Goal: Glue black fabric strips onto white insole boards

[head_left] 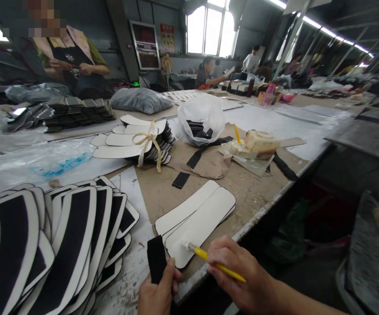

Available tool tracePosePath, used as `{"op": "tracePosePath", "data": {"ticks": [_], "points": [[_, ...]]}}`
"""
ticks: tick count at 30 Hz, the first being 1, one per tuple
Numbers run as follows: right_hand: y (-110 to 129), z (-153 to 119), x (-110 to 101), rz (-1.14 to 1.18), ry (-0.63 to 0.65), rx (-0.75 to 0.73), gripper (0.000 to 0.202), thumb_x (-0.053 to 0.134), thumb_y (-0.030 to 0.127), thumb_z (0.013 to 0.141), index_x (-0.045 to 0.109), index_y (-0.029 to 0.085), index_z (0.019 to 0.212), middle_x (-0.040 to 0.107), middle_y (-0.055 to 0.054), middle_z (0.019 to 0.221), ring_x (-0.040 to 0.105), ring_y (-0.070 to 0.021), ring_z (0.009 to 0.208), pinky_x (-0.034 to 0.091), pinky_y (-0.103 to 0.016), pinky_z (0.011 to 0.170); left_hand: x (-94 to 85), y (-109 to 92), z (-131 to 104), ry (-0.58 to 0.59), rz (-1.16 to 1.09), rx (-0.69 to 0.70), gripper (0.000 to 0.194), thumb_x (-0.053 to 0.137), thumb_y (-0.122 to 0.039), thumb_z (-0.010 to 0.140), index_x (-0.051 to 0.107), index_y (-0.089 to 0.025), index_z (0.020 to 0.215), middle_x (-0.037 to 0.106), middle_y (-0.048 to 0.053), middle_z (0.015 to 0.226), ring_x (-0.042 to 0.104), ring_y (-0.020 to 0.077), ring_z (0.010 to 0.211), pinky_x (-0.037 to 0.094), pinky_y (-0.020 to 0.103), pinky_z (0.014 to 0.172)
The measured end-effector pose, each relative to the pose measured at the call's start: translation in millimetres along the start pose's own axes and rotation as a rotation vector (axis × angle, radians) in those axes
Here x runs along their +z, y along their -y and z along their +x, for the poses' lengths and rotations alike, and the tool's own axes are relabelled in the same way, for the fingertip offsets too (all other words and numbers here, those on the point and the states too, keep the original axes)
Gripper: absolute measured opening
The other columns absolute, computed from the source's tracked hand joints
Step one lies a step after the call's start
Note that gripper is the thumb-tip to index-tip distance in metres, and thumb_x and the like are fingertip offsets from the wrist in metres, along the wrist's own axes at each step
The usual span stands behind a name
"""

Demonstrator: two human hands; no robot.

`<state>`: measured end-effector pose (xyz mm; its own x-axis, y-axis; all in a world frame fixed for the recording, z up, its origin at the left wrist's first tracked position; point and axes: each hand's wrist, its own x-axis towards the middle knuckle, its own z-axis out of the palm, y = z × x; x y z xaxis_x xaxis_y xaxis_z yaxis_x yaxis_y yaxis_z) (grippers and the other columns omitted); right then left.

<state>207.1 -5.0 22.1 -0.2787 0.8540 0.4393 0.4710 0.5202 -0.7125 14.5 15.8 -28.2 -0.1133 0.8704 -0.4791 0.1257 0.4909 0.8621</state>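
- Left hand (pixel 159 286) grips 1 flat black fabric strip (pixel 156 258).
- Right hand (pixel 233 267) holds 1 yellow-handled brush (pixel 220 264), bristles touching the nearest of the overlapping white round-ended panels (pixel 205 218).
- Left of them, fanned white panels with black centres (pixel 74 236).
- Beyond, a white-topped bundle tied with cream ribbon (pixel 124 139), beside 1 translucent plastic bag (pixel 204 111) containing black pieces.

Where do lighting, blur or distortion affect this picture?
Head view: the back window is blown out to white; head view: workers in the far right background are soft and smeared; head view: wide-angle stretch appears toward the edges, but the brush and right hand are readable.
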Motion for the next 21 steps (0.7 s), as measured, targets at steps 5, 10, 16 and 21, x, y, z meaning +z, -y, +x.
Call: {"op": "tracePosePath", "data": {"ticks": [5, 10, 16, 21], "points": [[5.5, 4.7, -9.2, 0.132, -0.221, 0.192, 0.007, 0.050, 0.016, 0.088, 0.055, 0.021, 0.087, 0.055, -0.003, 0.084, 0.055, -0.0168, 0.079, 0.047, -0.028, 0.071, 1.7, 1.3, -0.7, -0.007, -0.034, 0.000, 0.052, 0.060, -0.066, 0.063, 0.062, -0.015, 0.054, 0.048, 0.000, 0.044, 0.038, 0.0133, 0.047, 0.026, 0.026, 0.049], [-15.6, 2.5, -24.3, -0.059, -0.296, 0.190, 0.005, 0.053, 0.018, 0.087, 0.056, 0.021, 0.089, 0.054, -0.004, 0.087, 0.053, -0.0184, 0.083, 0.043, -0.031, 0.075, 2.3, 6.0, -0.7, 0.009, -0.086, 0.029, 0.046, 0.062, -0.058, 0.067, 0.062, -0.014, 0.057, 0.049, 0.000, 0.044, 0.037, 0.0114, 0.046, 0.026, 0.025, 0.048], [-3.9, 3.4, 3.1, 0.141, -0.217, 0.308, 0.009, 0.052, 0.027, 0.089, 0.056, 0.021, 0.083, 0.055, -0.003, 0.079, 0.056, -0.0178, 0.073, 0.047, -0.029, 0.066, 1.3, 2.7, -4.6, 0.016, -0.052, 0.059, 0.042, 0.058, -0.053, 0.074, 0.061, -0.014, 0.057, 0.049, -0.001, 0.045, 0.039, 0.0106, 0.046, 0.027, 0.024, 0.048], [-6.0, 8.5, 15.0, 0.354, -0.228, 0.459, 0.015, 0.052, 0.036, 0.089, 0.053, 0.021, 0.087, 0.057, -0.001, 0.070, 0.059, -0.0168, 0.062, 0.050, -0.028, 0.057, 2.1, 1.2, -6.0, 0.017, -0.063, 0.070, 0.041, 0.059, -0.050, 0.074, 0.060, -0.014, 0.055, 0.049, -0.001, 0.044, 0.038, 0.0099, 0.045, 0.028, 0.024, 0.048]]}}
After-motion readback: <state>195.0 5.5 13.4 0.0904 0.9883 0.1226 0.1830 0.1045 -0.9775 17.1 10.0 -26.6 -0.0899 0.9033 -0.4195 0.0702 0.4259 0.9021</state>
